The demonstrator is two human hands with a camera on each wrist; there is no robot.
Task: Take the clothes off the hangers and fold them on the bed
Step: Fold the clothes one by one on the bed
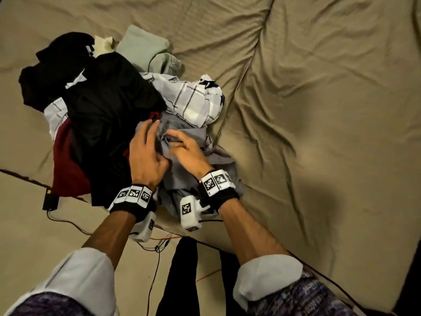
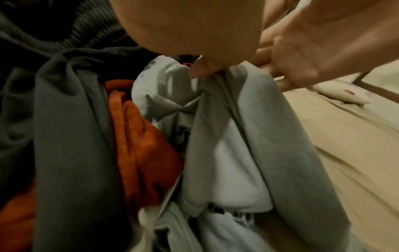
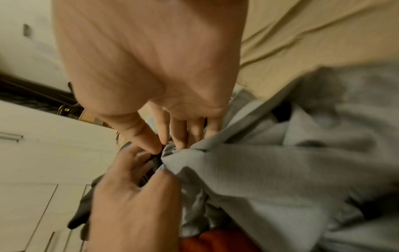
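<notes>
Both hands work at the near edge of a heap of clothes on the tan-sheeted bed (image 1: 319, 110). The left hand (image 1: 145, 153) lies over the seam between a black shiny garment (image 1: 107, 115) and a crumpled pale grey shirt (image 1: 182, 133); the left wrist view shows its thumb pressing a fold of that grey cloth, though whether the other fingers close on it cannot be told. The right hand (image 1: 189, 151) rests on the same shirt with its fingers (image 3: 181, 136) stretched and close together, tips dug into a bunched ridge of fabric beside something dark, possibly part of a hanger, too blurred to say.

A dark red garment (image 1: 66, 160) lies under the black one, a white checked shirt (image 1: 191, 99) sits just beyond the grey one, and folded pale green pieces (image 1: 141, 44) lie at the far side of the heap.

The step in hand looks like freeing the grey shirt from the heap and finding its hanger. To do it well, trace the collar first rather than tugging a random fold, pin the black garment down with the left hand so the heap does not drag along, and draw the shirt toward the bare sheet on the right. If a hook is buried, ease one shoulder off at a time; pulling hard could snag neighbouring cloth.
</notes>
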